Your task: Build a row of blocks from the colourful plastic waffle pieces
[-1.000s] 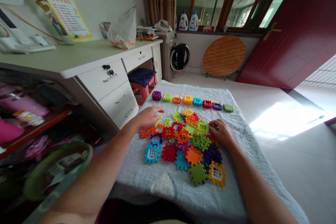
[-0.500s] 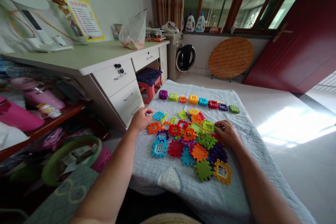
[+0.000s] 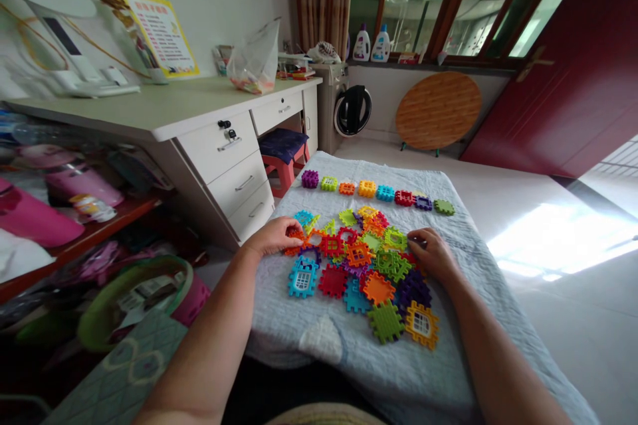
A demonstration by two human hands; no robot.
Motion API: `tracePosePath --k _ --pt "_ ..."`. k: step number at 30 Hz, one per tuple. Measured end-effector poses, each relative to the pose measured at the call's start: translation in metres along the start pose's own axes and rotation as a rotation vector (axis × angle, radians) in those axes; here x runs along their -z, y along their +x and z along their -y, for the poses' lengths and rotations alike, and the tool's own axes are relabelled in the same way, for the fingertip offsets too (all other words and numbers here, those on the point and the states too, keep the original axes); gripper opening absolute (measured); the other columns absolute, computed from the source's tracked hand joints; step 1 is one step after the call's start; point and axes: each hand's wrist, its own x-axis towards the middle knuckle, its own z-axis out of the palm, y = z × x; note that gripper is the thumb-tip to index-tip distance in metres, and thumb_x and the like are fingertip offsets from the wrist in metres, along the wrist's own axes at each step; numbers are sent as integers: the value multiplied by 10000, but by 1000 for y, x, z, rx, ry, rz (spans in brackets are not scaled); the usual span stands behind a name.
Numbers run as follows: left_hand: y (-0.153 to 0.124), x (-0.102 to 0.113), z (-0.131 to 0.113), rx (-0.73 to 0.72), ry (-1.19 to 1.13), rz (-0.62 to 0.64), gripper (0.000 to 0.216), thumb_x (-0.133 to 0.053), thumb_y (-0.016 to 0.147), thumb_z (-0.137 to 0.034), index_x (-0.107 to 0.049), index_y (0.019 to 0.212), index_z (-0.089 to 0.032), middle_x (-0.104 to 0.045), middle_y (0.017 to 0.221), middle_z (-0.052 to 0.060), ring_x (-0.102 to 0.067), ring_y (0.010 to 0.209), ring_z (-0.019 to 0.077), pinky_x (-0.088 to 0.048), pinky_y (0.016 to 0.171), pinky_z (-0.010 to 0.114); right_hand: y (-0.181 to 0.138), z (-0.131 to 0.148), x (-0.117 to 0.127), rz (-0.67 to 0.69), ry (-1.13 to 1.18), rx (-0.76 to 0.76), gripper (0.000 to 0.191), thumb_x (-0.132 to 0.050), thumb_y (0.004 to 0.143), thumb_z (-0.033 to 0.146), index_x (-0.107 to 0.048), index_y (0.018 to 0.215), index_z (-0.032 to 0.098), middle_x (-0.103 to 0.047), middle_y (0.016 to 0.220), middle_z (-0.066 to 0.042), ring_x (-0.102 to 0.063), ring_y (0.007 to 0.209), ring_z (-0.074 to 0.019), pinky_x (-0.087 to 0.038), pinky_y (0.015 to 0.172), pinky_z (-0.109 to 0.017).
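Many colourful plastic interlocking tiles with notched edges lie in a loose pile on the cloth-covered table (image 3: pixel 319 339). At the pile's left side, my left hand (image 3: pixel 276 235) has its fingers closed on an orange interlocking tile (image 3: pixel 294 250), which they partly cover. A light blue window tile (image 3: pixel 302 277) lies just below that hand. My right hand (image 3: pixel 433 254) rests against the right edge of the pile, beside a lime green window tile (image 3: pixel 395 239); its fingers are slightly apart and nothing shows in them. Nearest me lie a green tile (image 3: pixel 386 323) and a yellow window tile (image 3: pixel 422 325).
Beyond the pile runs a row of tile stacks, from a purple one (image 3: pixel 310 178) to a green one (image 3: pixel 444 207). A white desk (image 3: pixel 214 153) stands at the left, with a stool (image 3: pixel 283 146) beside it. A washing machine (image 3: pixel 333 106) is behind.
My left hand has moved right and slightly down from the table's left edge onto the orange tile. My right hand has stayed in place.
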Motion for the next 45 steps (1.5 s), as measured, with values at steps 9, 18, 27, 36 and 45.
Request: tracePosePath --k 9,18,27,36,45 --pt "8 -9 -17 -55 -356 -279 202 -687 716 -313 -575 801 -168 -570 706 -29 -531 645 110 -440 625 228 0 0 -1 -3 -7 -2 252 -531 767 347 -691 877 187 -628 894 -74 -606 807 -203 -464 791 -344" --pt "33 -44 -48 -302 157 -510 98 -650 735 -113 -643 787 -196 -535 954 46 -526 963 206 -451 916 365 0 0 0 3 4 -9 249 -533 766 334 -694 883 184 -631 918 -78 -611 823 -204 -467 804 -349" --pt "31 -47 -39 -274 127 -310 380 -475 687 2 -693 919 -205 -527 964 37 -569 955 178 -476 923 324 0 -2 -2 -9 27 -5 218 -548 768 305 -695 885 194 -632 919 -72 -611 819 -203 -474 797 -351" --pt "14 -27 -37 -250 162 -228 511 -558 642 -76 -612 1134 -200 -631 1069 56 -565 1051 233 -414 1007 391 -1 -4 -3 0 28 -6 229 -546 767 302 -695 902 193 -632 933 -71 -608 823 -201 -475 790 -346" --pt "11 -24 -29 -184 281 -147 469 -634 661 -184 -629 1126 -241 -650 1073 51 -531 1094 264 -381 1007 398 -1 -4 -3 -2 21 10 223 -544 781 302 -695 902 191 -631 933 -73 -612 828 -201 -477 800 -348"
